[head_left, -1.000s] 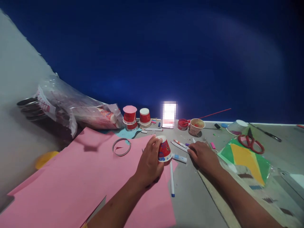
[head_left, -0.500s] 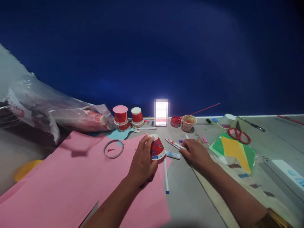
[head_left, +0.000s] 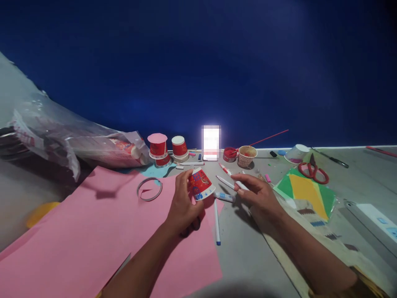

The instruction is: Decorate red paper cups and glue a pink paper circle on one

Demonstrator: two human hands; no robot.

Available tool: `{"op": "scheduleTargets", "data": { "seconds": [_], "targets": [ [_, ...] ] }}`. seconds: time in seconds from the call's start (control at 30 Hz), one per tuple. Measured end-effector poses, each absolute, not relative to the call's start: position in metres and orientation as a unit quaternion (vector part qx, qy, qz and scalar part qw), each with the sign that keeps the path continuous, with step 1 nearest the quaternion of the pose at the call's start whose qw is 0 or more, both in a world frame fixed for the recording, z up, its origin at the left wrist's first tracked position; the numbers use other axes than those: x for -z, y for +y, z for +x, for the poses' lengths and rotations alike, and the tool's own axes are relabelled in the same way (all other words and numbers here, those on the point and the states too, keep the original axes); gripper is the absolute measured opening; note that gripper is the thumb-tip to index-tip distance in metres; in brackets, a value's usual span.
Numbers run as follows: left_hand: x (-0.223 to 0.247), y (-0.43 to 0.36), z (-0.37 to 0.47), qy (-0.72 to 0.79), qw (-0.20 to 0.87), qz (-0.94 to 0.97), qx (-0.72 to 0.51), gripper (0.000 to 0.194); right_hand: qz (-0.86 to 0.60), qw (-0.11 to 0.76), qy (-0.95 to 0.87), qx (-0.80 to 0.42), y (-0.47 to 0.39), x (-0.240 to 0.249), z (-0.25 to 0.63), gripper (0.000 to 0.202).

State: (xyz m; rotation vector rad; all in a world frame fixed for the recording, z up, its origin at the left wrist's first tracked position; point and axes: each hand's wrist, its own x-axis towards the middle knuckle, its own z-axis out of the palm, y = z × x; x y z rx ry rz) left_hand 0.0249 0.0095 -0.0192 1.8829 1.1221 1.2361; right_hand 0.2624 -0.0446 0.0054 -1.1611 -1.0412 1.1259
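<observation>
My left hand (head_left: pixel 182 203) is closed around a red paper cup (head_left: pixel 201 184), which is tilted with its white rim toward the lower right. Blue markings show near that rim. Between the thumb and fingers of my right hand (head_left: pixel 256 192) is a white marker with red markings (head_left: pixel 225 169), pointing up and left. Just below it, a second white marker (head_left: pixel 225 182) reaches to my right fingertips; whether they touch it is unclear. A small white-and-blue tube (head_left: pixel 225 197) and a blue-ended marker (head_left: pixel 217 223) lie on the table between my hands.
Pink paper (head_left: pixel 102 231) covers the left, with a grey tape ring (head_left: pixel 149 189) on it. Along the back stand red cups (head_left: pixel 158 147), a glowing screen (head_left: pixel 211 142), a red paint pot (head_left: pixel 230 154) and a patterned cup (head_left: pixel 247 156). Red-handled scissors (head_left: pixel 313 171) rest on coloured sheets at right.
My left hand has tipped the cup over and shifted it slightly left. The red-marked marker has come up off the table in my right hand, apart from the marker beside it.
</observation>
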Motion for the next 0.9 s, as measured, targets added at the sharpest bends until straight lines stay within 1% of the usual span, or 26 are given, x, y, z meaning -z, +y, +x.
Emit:
{"op": "scheduleTargets", "data": {
  "seconds": [0.07,0.2,0.27,0.37,0.47,0.57,0.7,0.83,0.9],
  "targets": [
    [0.019,0.009,0.025,0.423,0.31,0.71,-0.47,0.081,-0.478,0.582,-0.435,-0.493,-0.049,-0.01,0.261,0.047],
    [0.019,0.008,0.026,0.408,0.337,0.705,-0.472,0.083,-0.444,0.645,-0.417,-0.462,-0.051,-0.015,0.257,0.031],
    [0.018,0.007,0.026,0.401,0.338,0.709,-0.471,0.082,-0.407,0.668,-0.393,-0.483,-0.049,-0.017,0.255,0.035],
    [0.016,0.007,0.026,0.389,0.326,0.719,-0.475,0.081,-0.391,0.671,-0.351,-0.523,-0.045,-0.018,0.253,0.042],
    [0.014,0.007,0.025,0.379,0.3,0.736,-0.475,0.082,-0.401,0.675,-0.356,-0.507,-0.043,-0.015,0.253,0.037],
    [0.014,0.007,0.026,0.367,0.277,0.753,-0.47,0.083,-0.434,0.679,-0.417,-0.42,-0.047,-0.011,0.251,0.024],
    [0.014,0.007,0.026,0.356,0.27,0.766,-0.463,0.084,-0.481,0.625,-0.55,-0.274,-0.06,-0.014,0.248,0.011],
    [0.013,0.006,0.026,0.359,0.256,0.775,-0.453,0.085,-0.429,0.582,-0.68,-0.124,-0.068,-0.023,0.243,0.004],
    [0.013,0.006,0.026,0.359,0.256,0.779,-0.447,0.085,-0.397,0.566,-0.719,-0.073,-0.068,-0.026,0.242,0.008]
  ]
}}
